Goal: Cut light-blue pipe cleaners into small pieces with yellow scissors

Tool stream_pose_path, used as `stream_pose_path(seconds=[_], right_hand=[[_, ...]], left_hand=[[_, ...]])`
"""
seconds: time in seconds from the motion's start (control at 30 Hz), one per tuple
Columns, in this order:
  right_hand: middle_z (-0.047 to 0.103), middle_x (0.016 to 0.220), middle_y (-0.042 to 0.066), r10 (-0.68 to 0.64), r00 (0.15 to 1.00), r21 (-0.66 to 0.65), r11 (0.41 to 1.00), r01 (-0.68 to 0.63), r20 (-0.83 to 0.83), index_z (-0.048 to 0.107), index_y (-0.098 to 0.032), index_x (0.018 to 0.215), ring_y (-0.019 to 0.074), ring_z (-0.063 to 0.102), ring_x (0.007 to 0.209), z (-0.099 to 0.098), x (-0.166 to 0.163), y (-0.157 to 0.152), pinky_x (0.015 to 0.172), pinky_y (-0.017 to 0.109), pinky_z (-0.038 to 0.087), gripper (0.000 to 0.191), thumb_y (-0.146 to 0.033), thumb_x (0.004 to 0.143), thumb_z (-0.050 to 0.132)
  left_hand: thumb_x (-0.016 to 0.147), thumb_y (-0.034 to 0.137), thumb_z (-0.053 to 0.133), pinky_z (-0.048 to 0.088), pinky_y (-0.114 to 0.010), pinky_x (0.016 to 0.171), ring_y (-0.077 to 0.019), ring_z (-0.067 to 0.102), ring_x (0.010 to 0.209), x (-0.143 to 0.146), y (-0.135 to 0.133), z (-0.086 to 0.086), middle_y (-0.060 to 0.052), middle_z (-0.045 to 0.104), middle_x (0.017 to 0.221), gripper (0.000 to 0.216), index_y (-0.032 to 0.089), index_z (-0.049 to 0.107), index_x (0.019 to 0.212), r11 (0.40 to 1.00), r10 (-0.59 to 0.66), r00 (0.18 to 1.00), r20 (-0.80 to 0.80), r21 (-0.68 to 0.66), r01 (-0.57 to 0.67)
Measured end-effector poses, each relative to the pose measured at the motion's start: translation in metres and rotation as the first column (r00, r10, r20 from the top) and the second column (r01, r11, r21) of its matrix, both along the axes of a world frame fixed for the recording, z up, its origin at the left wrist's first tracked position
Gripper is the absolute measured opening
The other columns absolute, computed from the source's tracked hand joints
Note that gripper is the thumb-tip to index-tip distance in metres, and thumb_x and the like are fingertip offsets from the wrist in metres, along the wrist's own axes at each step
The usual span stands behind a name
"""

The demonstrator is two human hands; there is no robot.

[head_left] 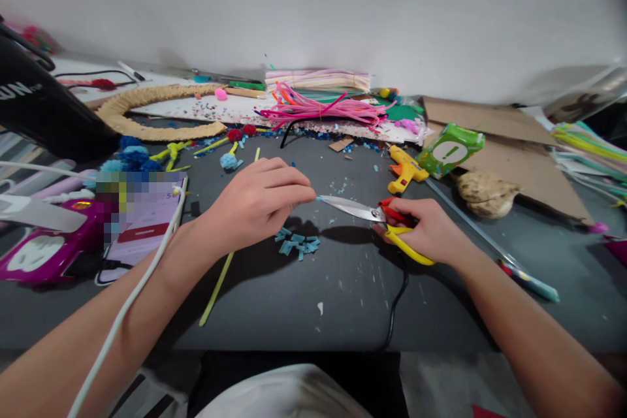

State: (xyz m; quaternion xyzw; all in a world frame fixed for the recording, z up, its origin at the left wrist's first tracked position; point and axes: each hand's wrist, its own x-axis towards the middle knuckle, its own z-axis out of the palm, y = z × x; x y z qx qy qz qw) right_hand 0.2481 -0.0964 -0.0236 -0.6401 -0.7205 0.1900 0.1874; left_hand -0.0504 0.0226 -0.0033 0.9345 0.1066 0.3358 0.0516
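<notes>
My right hand (416, 225) is closed round the red and yellow handles of a pair of scissors (357, 209). The blades point left and look almost closed. At their tip, my left hand (269, 199) pinches a small light blue strip (319, 198), most of it hidden by the fingers. Below the left hand, a loose pile of cut light blue pieces (296, 245) lies on the dark grey table (294, 313). A yellow-green strip (218, 290) runs along the table beneath the left wrist.
Right of centre are a yellow glue gun (406, 170), a green packet (450, 150), a brownish bulb (487, 192) and cardboard (529, 173). Pink stems (323, 108) and a curved tan form (132, 108) lie behind. A phone (147, 228), white cable (132, 300) and black bottle (49, 98) are left.
</notes>
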Motion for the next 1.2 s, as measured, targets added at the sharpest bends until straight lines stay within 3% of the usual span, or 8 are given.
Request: stream_pose_path(seconds=[0.33,0.47,0.57,0.67,0.77,0.9,1.03,1.2], right_hand=[[0.039,0.063,-0.005,0.009,1.000,0.025,1.000,-0.009,0.005,0.048,-0.019,0.067,0.0103,0.032,0.061,-0.002,0.002,0.001,0.056,0.024,0.028,0.022,-0.028,0.074,0.066],[0.038,0.063,-0.005,-0.030,0.998,0.022,0.999,0.031,-0.056,0.041,-0.020,0.066,0.0100,0.031,0.060,-0.002,-0.001,0.000,0.053,0.023,0.028,0.030,-0.030,0.073,0.069],[0.041,0.064,-0.005,-0.042,0.998,0.046,0.998,0.045,-0.056,0.043,-0.020,0.068,0.0104,0.032,0.059,-0.002,-0.002,-0.001,0.053,0.024,0.029,0.029,-0.032,0.073,0.069],[0.045,0.065,-0.003,-0.047,0.998,0.108,0.993,0.051,-0.031,0.046,-0.020,0.069,0.0113,0.035,0.060,-0.002,-0.002,-0.001,0.055,0.025,0.032,0.024,-0.031,0.074,0.067],[0.049,0.066,-0.002,-0.051,0.999,0.169,0.984,0.048,0.015,0.049,-0.020,0.070,0.0116,0.037,0.061,-0.002,-0.002,-0.001,0.058,0.025,0.034,0.017,-0.026,0.072,0.065],[0.050,0.068,-0.003,-0.044,0.997,0.198,0.980,0.029,0.067,0.050,-0.020,0.072,0.0114,0.040,0.061,-0.002,-0.001,-0.001,0.059,0.024,0.035,0.015,-0.020,0.069,0.065],[0.049,0.066,-0.003,-0.040,0.994,0.204,0.979,0.018,0.105,0.050,-0.019,0.072,0.0109,0.040,0.061,-0.003,0.000,0.000,0.059,0.024,0.034,0.016,-0.019,0.068,0.065],[0.050,0.065,-0.003,-0.038,0.991,0.209,0.978,0.011,0.129,0.051,-0.019,0.072,0.0110,0.040,0.059,-0.004,0.000,0.000,0.058,0.024,0.034,0.014,-0.023,0.071,0.064]], left_hand=[[0.084,0.003,0.056,0.045,-0.032,0.080,-0.0166,0.059,0.085,0.000,-0.002,0.001,-0.004,0.071,0.098,0.025,0.020,0.069,0.099,0.998,-0.012,1.000,0.007,-0.054,0.012],[0.086,0.011,0.058,0.046,-0.028,0.078,-0.0148,0.060,0.082,0.003,-0.007,0.006,-0.004,0.070,0.093,0.014,0.017,0.070,0.092,0.948,0.022,0.998,0.064,-0.320,-0.001],[0.086,0.023,0.063,0.045,-0.024,0.067,-0.0132,0.058,0.073,0.005,-0.011,0.010,-0.003,0.068,0.082,0.010,0.016,0.070,0.085,0.777,0.130,0.991,0.041,-0.625,-0.076],[0.081,0.032,0.070,0.043,-0.023,0.061,-0.0129,0.058,0.068,0.008,-0.011,0.011,-0.002,0.068,0.075,0.017,0.016,0.072,0.083,0.501,0.189,0.982,-0.006,-0.859,-0.101],[0.075,0.032,0.076,0.043,-0.022,0.060,-0.0123,0.058,0.066,0.011,-0.009,0.008,-0.003,0.069,0.074,0.018,0.016,0.075,0.082,0.236,0.197,0.979,0.053,-0.972,0.005],[0.072,0.026,0.079,0.041,-0.020,0.056,-0.0098,0.057,0.063,0.015,-0.008,0.003,-0.005,0.070,0.072,0.012,0.016,0.076,0.078,-0.033,0.193,0.974,0.121,-0.991,0.129],[0.071,0.023,0.080,0.042,-0.019,0.056,-0.0096,0.058,0.064,0.016,-0.009,0.003,-0.006,0.070,0.071,0.010,0.015,0.077,0.076,-0.149,0.196,0.971,0.134,-0.975,0.165],[0.072,0.021,0.080,0.042,-0.019,0.056,-0.0094,0.059,0.065,0.016,-0.008,0.003,-0.006,0.071,0.072,0.008,0.015,0.077,0.076,-0.163,0.194,0.970,0.144,-0.971,0.176]])
